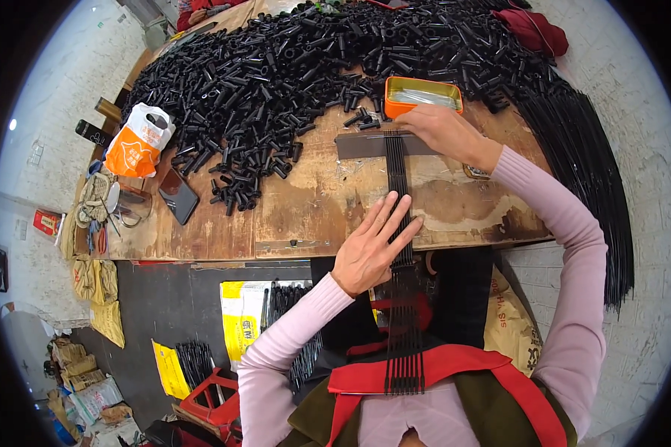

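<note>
A row of thin black rods (pixel 399 173) runs from the table over its near edge toward my chest. Flat across them lies my left hand (pixel 367 244), its fingers stretched out and slightly apart. The rods' far ends rest on a dark flat bar (pixel 361 146). Over those ends my right hand (pixel 443 132) bends down with thumb and fingertips pinched together; what they hold, if anything, is too small to make out. Just beyond it stands an orange box (pixel 395 106) with thin pale sticks (pixel 425 97) inside.
Many short black tubes (pixel 276 74) are heaped across the wooden table (pixel 320 201). A bundle of long black rods (pixel 585 186) hangs over the right edge. At left are a phone (pixel 178 195) and an orange-white bag (pixel 139 141). A red stool (pixel 215 402) stands below.
</note>
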Available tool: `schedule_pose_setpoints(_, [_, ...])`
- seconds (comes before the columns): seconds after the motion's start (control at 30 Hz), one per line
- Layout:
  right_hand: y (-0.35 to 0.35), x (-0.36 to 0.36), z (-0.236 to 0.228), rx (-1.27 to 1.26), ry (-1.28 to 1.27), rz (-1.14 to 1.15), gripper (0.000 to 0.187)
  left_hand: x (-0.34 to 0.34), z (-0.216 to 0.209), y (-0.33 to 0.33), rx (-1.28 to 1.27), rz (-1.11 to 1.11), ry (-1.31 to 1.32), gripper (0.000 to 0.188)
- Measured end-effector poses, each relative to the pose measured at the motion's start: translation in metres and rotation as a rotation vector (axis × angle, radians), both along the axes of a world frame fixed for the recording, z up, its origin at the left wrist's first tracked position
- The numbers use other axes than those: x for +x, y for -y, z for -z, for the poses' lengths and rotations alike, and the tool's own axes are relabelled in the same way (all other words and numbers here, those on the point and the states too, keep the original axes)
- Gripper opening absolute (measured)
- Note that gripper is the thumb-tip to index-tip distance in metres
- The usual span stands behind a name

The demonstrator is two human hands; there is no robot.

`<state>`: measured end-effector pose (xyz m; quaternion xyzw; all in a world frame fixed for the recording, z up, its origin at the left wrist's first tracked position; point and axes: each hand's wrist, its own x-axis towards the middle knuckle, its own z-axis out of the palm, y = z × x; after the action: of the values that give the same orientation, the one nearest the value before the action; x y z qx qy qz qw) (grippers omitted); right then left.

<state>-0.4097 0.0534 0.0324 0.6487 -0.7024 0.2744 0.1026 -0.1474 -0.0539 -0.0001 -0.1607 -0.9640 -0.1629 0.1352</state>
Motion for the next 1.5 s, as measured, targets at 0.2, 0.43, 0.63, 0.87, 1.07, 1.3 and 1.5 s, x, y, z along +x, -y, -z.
schedule_pose_setpoints(0.2, [-0.02,-0.002,-0.02,0.331,-0.044,0.199,0.015,0.002,0.0,0.002,0.004,-0.008,-0.01,0.083])
schedule_pose_setpoints(0.43, [-0.017,0.01,-0.03,0.139,0.057,0.091,0.043,0.003,-0.02,0.0,-0.146,-0.025,0.01,0.087])
schedule_pose_setpoints(0.63, [-0.076,0.135,-0.07,0.486,0.789,-0.526,0.071,-0.018,-0.055,0.043,-0.093,-0.172,0.081,0.075])
schedule_pose_setpoints(0.87, [-0.086,0.179,-0.061,0.289,0.798,-0.21,0.027,-0.102,-0.001,0.036,0.425,0.162,0.038,0.04])
schedule_pose_setpoints(1.07, [-0.076,0.117,-0.22,0.019,0.979,-0.252,0.03,-0.041,-0.056,-0.027,1.095,0.203,0.402,0.039])
schedule_pose_setpoints(1.3, [-0.085,0.155,-0.257,0.115,1.121,-0.505,0.03,0.085,-0.088,-0.108,1.43,0.261,0.368,0.019])
schedule_pose_setpoints(1.5, [-0.112,0.188,-0.236,-0.359,-0.542,0.159,0.038,0.062,-0.099,-0.056,0.874,-0.234,0.043,0.024])
